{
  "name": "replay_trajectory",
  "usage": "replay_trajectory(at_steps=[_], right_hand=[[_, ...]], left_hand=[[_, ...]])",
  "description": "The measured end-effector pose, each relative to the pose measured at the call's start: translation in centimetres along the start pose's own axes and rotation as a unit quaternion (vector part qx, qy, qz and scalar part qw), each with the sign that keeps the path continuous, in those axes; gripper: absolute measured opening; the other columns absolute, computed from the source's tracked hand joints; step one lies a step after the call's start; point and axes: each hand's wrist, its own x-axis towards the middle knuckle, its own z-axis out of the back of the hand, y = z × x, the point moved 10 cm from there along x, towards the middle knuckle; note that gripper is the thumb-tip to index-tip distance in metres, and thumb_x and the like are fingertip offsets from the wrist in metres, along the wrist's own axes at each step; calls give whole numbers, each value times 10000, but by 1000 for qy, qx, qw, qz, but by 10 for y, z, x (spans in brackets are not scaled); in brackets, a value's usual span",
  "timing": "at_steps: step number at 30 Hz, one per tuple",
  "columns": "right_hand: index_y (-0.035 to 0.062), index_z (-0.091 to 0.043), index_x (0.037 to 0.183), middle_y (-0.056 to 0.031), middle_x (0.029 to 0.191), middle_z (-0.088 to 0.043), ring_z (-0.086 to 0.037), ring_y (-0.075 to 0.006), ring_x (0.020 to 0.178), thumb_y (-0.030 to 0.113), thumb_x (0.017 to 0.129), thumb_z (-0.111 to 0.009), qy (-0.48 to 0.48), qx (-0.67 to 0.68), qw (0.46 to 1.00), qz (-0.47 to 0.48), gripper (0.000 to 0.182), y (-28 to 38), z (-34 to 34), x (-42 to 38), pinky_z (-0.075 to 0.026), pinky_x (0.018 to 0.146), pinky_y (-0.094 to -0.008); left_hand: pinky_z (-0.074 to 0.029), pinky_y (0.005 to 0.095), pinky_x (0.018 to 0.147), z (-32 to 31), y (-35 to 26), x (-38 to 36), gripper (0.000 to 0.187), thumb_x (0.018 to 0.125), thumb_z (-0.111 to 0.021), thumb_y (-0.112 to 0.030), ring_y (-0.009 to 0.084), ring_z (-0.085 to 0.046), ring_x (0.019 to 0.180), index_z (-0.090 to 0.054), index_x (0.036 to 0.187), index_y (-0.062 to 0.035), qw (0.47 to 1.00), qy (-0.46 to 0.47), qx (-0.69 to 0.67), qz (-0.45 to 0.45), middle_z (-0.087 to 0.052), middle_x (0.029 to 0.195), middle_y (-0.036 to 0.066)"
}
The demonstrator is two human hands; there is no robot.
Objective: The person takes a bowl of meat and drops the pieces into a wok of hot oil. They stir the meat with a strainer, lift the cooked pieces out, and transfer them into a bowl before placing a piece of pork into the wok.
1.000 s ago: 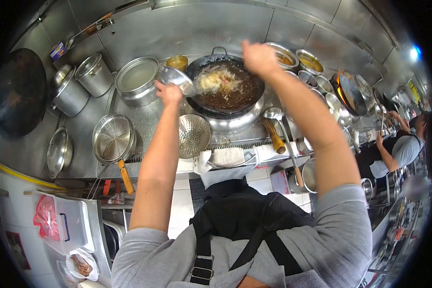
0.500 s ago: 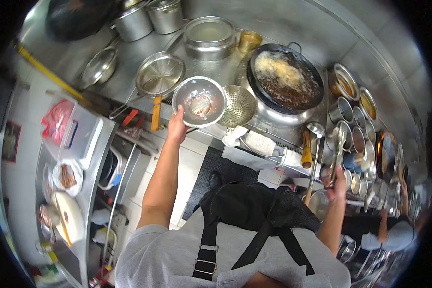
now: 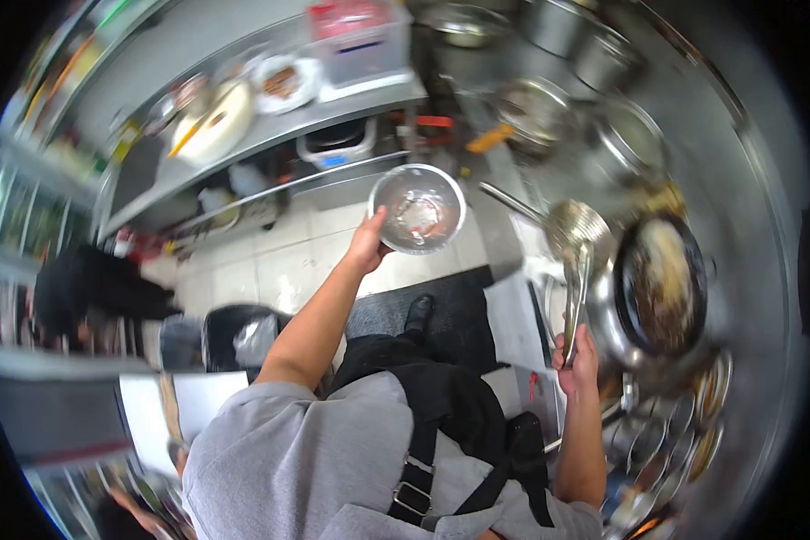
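Observation:
My left hand (image 3: pixel 367 241) grips the rim of a metal bowl (image 3: pixel 387 193), thumb on the inside; the bowl is wet, with pale reddish residue at its bottom. My right hand (image 3: pixel 578 358) is closed round metal tongs (image 3: pixel 580 286), whose tips point away from me. Behind the tongs, overlapped by them, lies a perforated skimmer (image 3: pixel 585 220) with a long handle. To the right of that hand, a black wok (image 3: pixel 623 292) holds dark bubbling oil with pale golden food (image 3: pixel 664 252) in it.
A mesh strainer (image 3: pixel 535 112) and metal pots (image 3: pixel 625 139) stand on the steel range. Opposite, a steel shelf (image 3: pixel 333 117) carries a plastic box (image 3: pixel 364 58) and a plate of food (image 3: pixel 283 83). A bin (image 3: pixel 234 333) stands on the floor, near a person in black (image 3: pixel 99 288).
The view has turned left, bringing the shelf and bin into sight. The bowl has moved off the range edge to over the floor. The tongs have come across in front of the skimmer.

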Motion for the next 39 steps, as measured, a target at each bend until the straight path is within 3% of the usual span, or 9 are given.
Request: replay_trajectory(at_steps=[3, 4, 10, 20, 23, 27, 30, 35, 39], right_hand=[[85, -513, 1258, -43, 714, -538, -451, -133, 432, 427, 982, -463, 78, -18, 997, -16, 443, -7, -52, 24, -331, 386, -254], [98, -500, 958, -61, 719, -549, -480, -150, 449, 409, 991, -451, 105, -31, 994, -18, 316, -1, -79, 25, -358, 385, -269], [104, -532, 1145, -27, 717, -520, -427, -104, 448, 422, 991, -444, 162, -116, 980, -16, 364, 6, -165, 65, -313, 390, -250], [147, -511, 1257, 3, 777, -514, -410, -76, 532, 455, 966, -489, 145, -129, 979, 57, 424, 47, -270, 181, -319, 464, -210], [126, -515, 1195, -19, 771, -511, -405, -88, 545, 419, 945, -552, 98, -90, 987, 90, 386, 75, -274, 215, -337, 467, -229], [114, -490, 1255, -108, 1072, -562, -463, -94, 672, 207, 912, -621, -19, -61, 983, 170, 379, 158, -270, 235, -380, 535, -223], [141, -469, 1327, -52, 934, -598, -549, -140, 755, 96, 867, -606, -39, -41, 949, 311, 482, 261, -290, 190, -440, 580, -276], [85, -364, 1315, -77, 880, -572, -556, -175, 600, 108, 896, -597, -131, -58, 870, 472, 481, 383, -255, 126, -441, 487, -289], [84, -500, 903, -56, 763, -568, -558, -143, 530, 238, 990, -483, -202, -104, 870, 437, 178, 356, -187, 200, -414, 400, -267]], left_hand=[[-510, 451, 914, 85, -31, -34, 538, 978, -450, -440, 269, -580, 1119, -408, 1347, -50, 997, -40, -48, -45, -549, 1284, 126], [-533, 446, 882, 115, -38, -44, 528, 986, -436, -429, 265, -612, 1063, -385, 1352, -51, 994, -34, -81, -59, -556, 1265, 128], [-543, 456, 822, 319, -79, -175, 452, 999, -412, -399, 274, -622, 1041, -405, 1321, -82, 918, -268, -179, -232, -572, 1230, 130], [-555, 446, 669, 611, 80, -483, 509, 972, -465, -426, 305, -612, 923, -313, 1358, -131, 449, -721, -347, -398, -503, 1253, 132], [-544, 464, 726, 574, 84, -492, 618, 952, -502, -442, 342, -569, 1035, -216, 1422, -160, 352, -752, -408, -379, -380, 1393, 119], [-408, 578, 980, 540, 18, -418, 714, 942, -390, -551, 416, -506, 1164, -203, 1474, -112, 534, -708, -289, -360, -333, 1441, 163], [-558, 495, 880, 588, -5, -351, 567, 995, -362, -336, 449, -524, 1143, -206, 1417, 9, 672, -635, -170, -342, -354, 1365, 266], [-527, 465, 829, 573, -67, -220, 640, 936, -572, -313, 310, -569, 1100, -240, 1424, -66, 774, -578, -38, -256, -461, 1330, 141], [-503, 431, 754, 543, -45, -64, 567, 942, -550, -309, 226, -553, 993, -310, 1426, -135, 901, -401, 87, -143, -519, 1229, 62]])
